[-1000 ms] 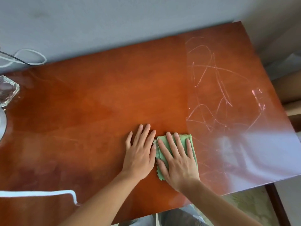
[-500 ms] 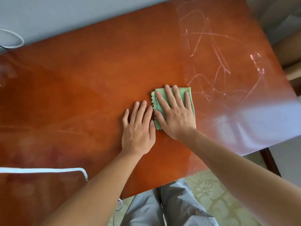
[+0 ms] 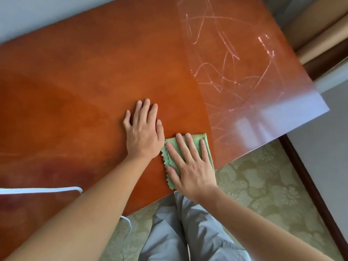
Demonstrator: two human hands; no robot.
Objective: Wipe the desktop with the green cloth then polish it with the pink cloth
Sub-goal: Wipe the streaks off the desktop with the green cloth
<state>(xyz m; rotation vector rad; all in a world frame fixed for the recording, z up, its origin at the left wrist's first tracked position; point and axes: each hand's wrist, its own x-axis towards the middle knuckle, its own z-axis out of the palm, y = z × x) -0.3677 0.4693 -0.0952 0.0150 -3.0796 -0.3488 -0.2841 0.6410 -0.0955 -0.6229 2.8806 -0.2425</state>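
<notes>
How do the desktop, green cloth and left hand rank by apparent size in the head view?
1. Desktop.
2. Left hand and green cloth: unsure, since the right hand covers much of the cloth.

A white cord runs in from nine o'clock and bends down past the near edge at about seven. Patterned olive carpet fills the floor from five to four o'clock, bordered by a dark wooden strip, with grey trouser legs at six.
</notes>
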